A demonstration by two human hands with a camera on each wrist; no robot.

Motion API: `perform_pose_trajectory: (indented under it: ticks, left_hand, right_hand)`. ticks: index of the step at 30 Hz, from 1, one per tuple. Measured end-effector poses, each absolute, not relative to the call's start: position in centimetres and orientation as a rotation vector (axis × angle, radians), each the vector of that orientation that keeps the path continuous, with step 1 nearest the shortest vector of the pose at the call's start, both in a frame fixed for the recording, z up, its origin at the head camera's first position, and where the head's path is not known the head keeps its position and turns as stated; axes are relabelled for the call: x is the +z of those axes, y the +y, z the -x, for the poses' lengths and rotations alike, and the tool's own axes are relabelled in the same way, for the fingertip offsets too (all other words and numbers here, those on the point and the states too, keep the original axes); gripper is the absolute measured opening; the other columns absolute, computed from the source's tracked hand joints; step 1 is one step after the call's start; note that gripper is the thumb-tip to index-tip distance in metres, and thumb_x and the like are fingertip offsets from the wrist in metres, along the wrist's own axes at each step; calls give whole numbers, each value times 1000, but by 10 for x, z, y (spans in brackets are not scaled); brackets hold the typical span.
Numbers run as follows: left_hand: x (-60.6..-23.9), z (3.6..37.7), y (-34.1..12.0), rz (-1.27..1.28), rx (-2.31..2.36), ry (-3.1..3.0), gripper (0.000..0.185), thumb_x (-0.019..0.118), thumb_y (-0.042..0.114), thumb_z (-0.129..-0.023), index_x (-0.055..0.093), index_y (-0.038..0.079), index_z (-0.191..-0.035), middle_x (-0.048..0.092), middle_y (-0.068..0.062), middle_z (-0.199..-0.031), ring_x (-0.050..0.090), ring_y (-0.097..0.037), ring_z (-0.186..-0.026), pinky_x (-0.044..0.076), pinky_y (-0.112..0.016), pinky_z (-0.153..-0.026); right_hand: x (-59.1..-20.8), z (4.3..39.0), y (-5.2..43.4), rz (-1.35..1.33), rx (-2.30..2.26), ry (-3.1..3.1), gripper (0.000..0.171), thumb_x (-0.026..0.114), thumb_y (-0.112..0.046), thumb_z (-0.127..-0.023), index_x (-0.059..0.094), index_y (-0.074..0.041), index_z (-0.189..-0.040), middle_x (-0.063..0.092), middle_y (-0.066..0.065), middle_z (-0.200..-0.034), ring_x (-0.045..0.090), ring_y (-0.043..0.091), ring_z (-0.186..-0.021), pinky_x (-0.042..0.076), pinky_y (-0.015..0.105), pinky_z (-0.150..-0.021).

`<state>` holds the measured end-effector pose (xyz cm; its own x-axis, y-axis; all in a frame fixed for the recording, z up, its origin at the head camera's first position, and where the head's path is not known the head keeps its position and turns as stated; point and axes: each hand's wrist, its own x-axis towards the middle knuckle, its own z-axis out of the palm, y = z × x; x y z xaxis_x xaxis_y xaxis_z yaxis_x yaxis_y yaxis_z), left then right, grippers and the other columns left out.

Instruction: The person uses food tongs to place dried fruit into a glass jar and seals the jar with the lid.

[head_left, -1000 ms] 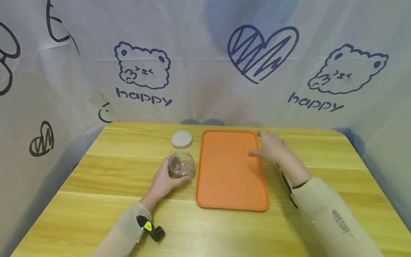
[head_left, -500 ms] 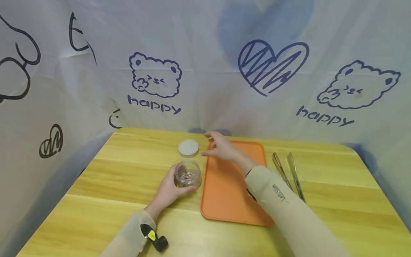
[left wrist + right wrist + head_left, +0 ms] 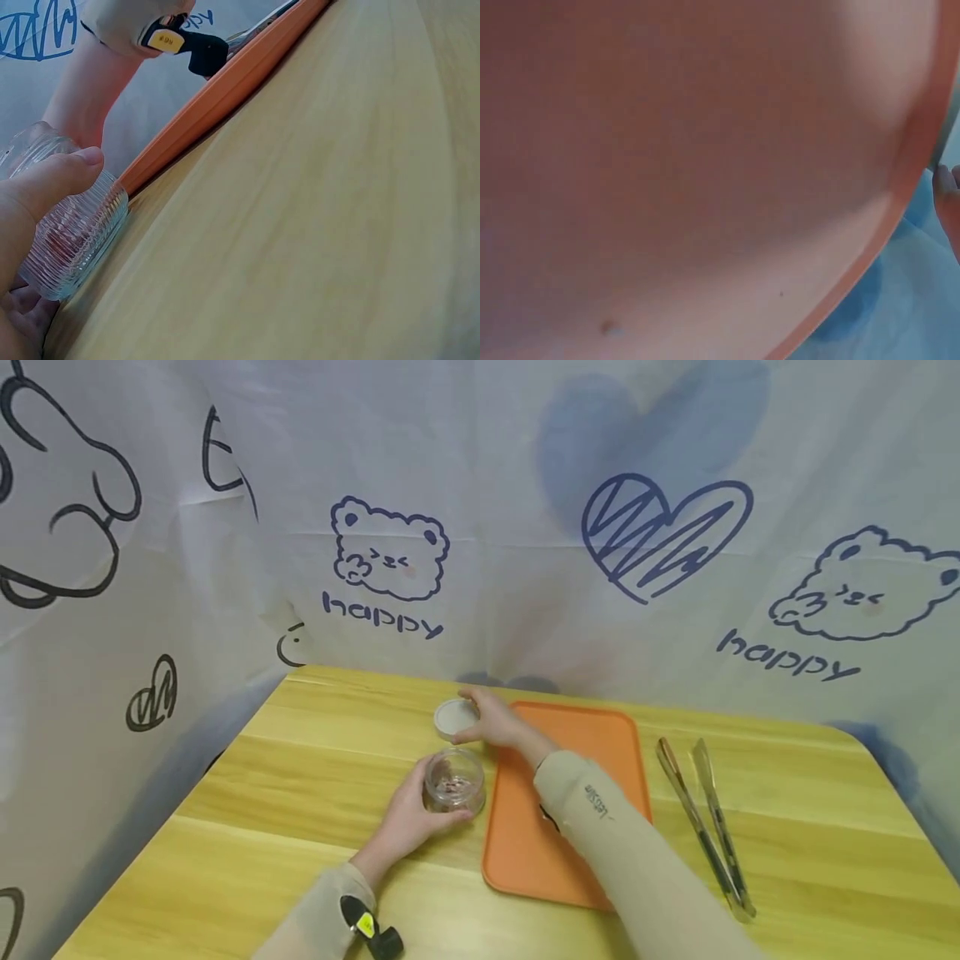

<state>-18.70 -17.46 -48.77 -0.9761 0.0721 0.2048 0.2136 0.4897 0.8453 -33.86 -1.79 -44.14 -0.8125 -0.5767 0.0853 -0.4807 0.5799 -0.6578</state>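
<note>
The left hand (image 3: 408,818) grips the jar (image 3: 453,782) beside the tray (image 3: 600,752) — just behind it, the right hand (image 3: 495,724) touches the lid (image 3: 452,717), fingers loosely curved.

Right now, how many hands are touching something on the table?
2. The left hand grips the clear jar beside the orange tray. The right hand rests on the white lid just behind the jar. The tongs lie untouched.
</note>
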Motion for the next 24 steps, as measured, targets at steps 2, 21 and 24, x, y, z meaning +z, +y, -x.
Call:
perform_pose_trajectory:
  ticks: [2,21,24]
  left_hand:
    - [-488,187,-174,252,-1501,-2583,96,90,36,-63,40,10,-140,51,-11,-134,47,-30,-123,36,-50,-105]
    - [-488,187,-173,234,-1484,-2590,96,91,36,-61,40,11,-140,51,-11,-134,47,-30,-124,35,-49,-105]
    - [-487,187,-173,229,-1486,-2593,97,91,36,-61,40,11,-140,51,-12,-133,47,-30,-123,36,-49,-104]
  right_hand:
    - [-446,340,-19,896,-1051,2697,82,85,-20,-72,43,3,-138,46,19,-139,43,32,-127,36,42,-106]
    - [-451,340,-20,829,-993,2751,80,81,-16,-76,38,10,-138,45,25,-137,42,36,-126,36,43,-106]
    - [-441,339,-15,843,-1093,2716,79,81,-14,-76,38,9,-139,44,25,-136,45,35,-123,39,42,-104]
